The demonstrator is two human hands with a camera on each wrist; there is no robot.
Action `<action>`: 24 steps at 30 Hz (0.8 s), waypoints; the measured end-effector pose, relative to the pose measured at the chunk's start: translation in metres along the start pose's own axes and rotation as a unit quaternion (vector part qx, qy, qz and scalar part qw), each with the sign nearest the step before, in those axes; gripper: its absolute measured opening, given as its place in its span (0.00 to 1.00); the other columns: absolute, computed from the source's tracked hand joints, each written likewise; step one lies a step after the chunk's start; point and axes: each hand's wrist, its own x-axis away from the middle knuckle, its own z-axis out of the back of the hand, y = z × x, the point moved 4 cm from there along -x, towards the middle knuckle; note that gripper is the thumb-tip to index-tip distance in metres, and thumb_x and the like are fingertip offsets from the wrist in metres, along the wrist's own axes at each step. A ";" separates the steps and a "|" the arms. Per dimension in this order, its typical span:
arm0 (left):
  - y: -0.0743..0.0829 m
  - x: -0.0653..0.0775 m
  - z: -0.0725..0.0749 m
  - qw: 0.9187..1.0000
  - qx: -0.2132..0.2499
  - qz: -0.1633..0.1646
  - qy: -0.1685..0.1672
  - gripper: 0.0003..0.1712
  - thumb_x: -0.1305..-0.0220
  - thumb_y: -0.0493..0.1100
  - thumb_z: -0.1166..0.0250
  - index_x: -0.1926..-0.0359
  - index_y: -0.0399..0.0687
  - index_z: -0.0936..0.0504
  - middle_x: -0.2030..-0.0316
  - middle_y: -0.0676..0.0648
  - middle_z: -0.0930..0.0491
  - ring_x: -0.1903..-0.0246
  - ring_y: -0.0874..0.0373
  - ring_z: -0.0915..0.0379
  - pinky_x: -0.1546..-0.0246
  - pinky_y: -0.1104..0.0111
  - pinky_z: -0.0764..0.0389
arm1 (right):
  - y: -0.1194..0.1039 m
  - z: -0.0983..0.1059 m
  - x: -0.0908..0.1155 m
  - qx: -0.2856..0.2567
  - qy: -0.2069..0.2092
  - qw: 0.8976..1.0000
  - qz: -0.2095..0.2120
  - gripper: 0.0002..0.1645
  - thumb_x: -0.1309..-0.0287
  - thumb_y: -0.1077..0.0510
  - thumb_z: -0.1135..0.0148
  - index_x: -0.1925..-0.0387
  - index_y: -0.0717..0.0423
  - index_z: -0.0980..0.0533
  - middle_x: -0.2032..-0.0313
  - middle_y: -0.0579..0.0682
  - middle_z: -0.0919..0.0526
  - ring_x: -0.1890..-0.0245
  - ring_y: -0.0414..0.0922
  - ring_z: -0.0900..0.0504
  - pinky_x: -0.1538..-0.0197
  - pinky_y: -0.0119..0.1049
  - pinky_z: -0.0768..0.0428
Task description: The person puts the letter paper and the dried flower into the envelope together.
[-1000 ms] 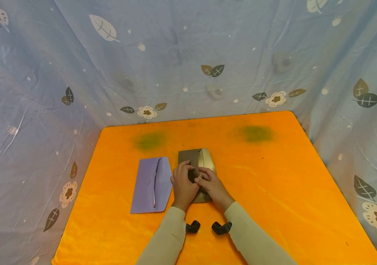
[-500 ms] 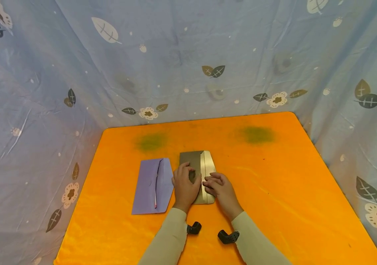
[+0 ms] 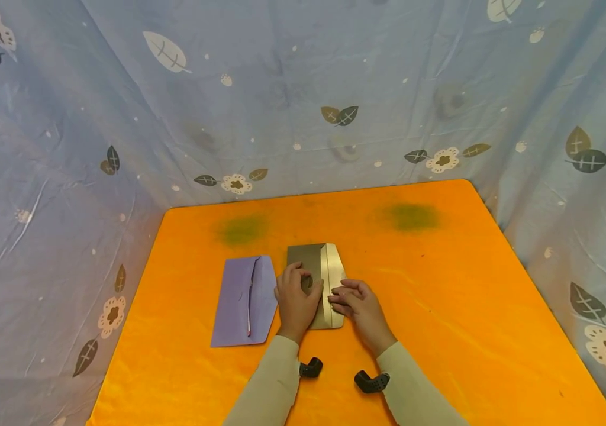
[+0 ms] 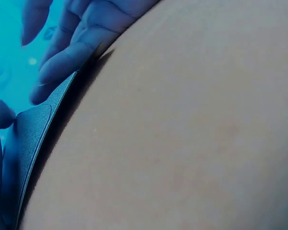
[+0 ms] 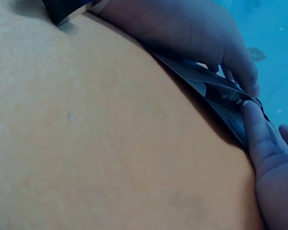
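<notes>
A dark bronze envelope (image 3: 305, 254) lies in the middle of the table, its shiny gold flap (image 3: 334, 263) spread to the right. My left hand (image 3: 299, 299) is on its body, fingers and thumb bent and holding it near the mouth edge. The right hand (image 3: 363, 307) reaches in from the right with loosely bent fingers, fingertips touching the flap beside the mouth. In the right wrist view the envelope's mouth (image 5: 225, 98) gapes, with a small pale patch inside. The left wrist view shows a dark edge of the envelope (image 4: 36, 127) between both hands.
Left of the hands lies a purple envelope (image 3: 234, 302), flap opened out, with a thin reddish-tipped strip (image 3: 248, 319) along its mouth. An orange cloth (image 3: 441, 296) covers the table. Patterned blue curtains (image 3: 281, 89) enclose the back and sides. Black wrist devices (image 3: 372, 382) sit at both sleeves.
My right hand has drawn back to the right from beside the left thumb, uncovering the gold flap. The bronze envelope's body now lies flatter. The left hand has stayed in place.
</notes>
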 end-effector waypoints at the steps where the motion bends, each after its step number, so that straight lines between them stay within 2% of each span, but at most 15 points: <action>1: -0.001 0.000 0.000 1.000 0.001 0.002 -0.004 0.18 0.33 0.48 0.22 0.50 0.45 0.17 0.33 0.41 0.23 0.36 0.38 0.30 0.41 0.38 0.34 | 0.000 0.000 0.000 -0.001 0.000 1.000 -0.001 0.25 0.17 0.63 0.43 0.29 0.71 0.35 0.39 0.72 0.22 0.43 0.57 0.14 0.43 0.43 0.15; 4: -0.003 0.001 0.000 1.000 -0.002 0.010 -0.016 0.21 0.34 0.52 0.21 0.49 0.46 0.17 0.32 0.42 0.24 0.35 0.39 0.31 0.41 0.39 0.34 | 0.002 -0.001 0.000 0.001 0.002 1.000 -0.004 0.25 0.18 0.62 0.42 0.30 0.71 0.34 0.40 0.72 0.22 0.43 0.58 0.15 0.43 0.43 0.15; 10: -0.005 0.003 -0.001 1.000 -0.017 0.013 -0.014 0.22 0.34 0.52 0.20 0.48 0.47 0.18 0.31 0.42 0.25 0.36 0.39 0.31 0.43 0.41 0.34 | 0.000 -0.003 0.003 0.025 0.013 1.000 -0.006 0.25 0.18 0.62 0.42 0.30 0.72 0.33 0.42 0.70 0.20 0.46 0.60 0.14 0.46 0.43 0.14; 16: -0.008 0.004 0.001 0.999 -0.018 0.027 -0.008 0.22 0.33 0.50 0.21 0.47 0.45 0.18 0.30 0.41 0.26 0.35 0.38 0.33 0.44 0.40 0.34 | -0.010 0.001 0.001 0.090 0.025 0.996 -0.004 0.22 0.17 0.59 0.42 0.32 0.69 0.29 0.44 0.68 0.18 0.49 0.60 0.14 0.51 0.42 0.13; 21: -0.010 0.004 0.001 0.999 -0.032 0.033 -0.014 0.26 0.36 0.54 0.20 0.46 0.46 0.19 0.29 0.39 0.28 0.35 0.36 0.34 0.42 0.37 0.34 | -0.029 0.010 -0.005 0.198 0.036 0.979 0.022 0.23 0.19 0.55 0.38 0.33 0.64 0.25 0.45 0.63 0.16 0.46 0.58 0.15 0.49 0.36 0.17; 24: -0.011 0.004 0.001 0.998 -0.042 0.041 -0.026 0.30 0.37 0.57 0.19 0.44 0.46 0.19 0.28 0.39 0.29 0.33 0.35 0.36 0.41 0.36 0.34 | -0.042 0.017 -0.008 0.252 0.033 0.966 0.040 0.25 0.19 0.52 0.38 0.32 0.63 0.25 0.44 0.61 0.17 0.45 0.57 0.16 0.48 0.38 0.18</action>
